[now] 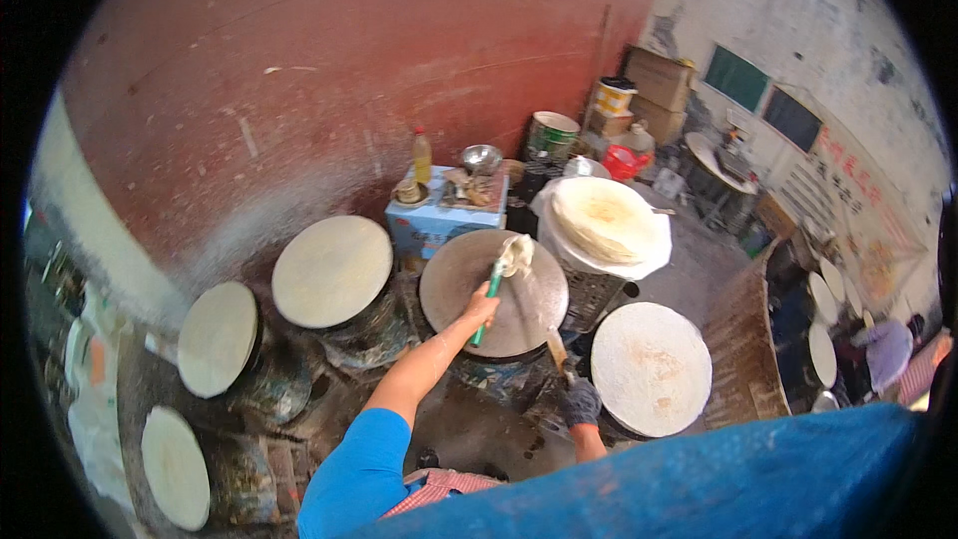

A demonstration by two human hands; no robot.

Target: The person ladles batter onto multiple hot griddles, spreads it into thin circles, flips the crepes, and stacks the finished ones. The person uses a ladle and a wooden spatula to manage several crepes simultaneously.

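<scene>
My left hand (479,305) is closed on the green handle of a ladle (513,258) with pale batter on its head, held over the middle round griddle (454,281). My right hand (581,401), in a dark glove, grips a wooden-handled scraper (556,346) at that griddle's front right edge. Beside it, a griddle (651,369) carries a pale, lightly browned round. Behind that, a stack of flat rounds (599,215) rests on a white sheet. Pale rounds cover three more griddles (329,269), (215,339), (175,464) to my left.
A blue box (424,228) holds a bottle and metal bowl, before a red wall. Buckets (554,130) and cartons (659,90) stand at back right. A blue sheet (738,479) crosses the near foreground. Another person (888,349) is at far right, beyond a brown partition (740,339).
</scene>
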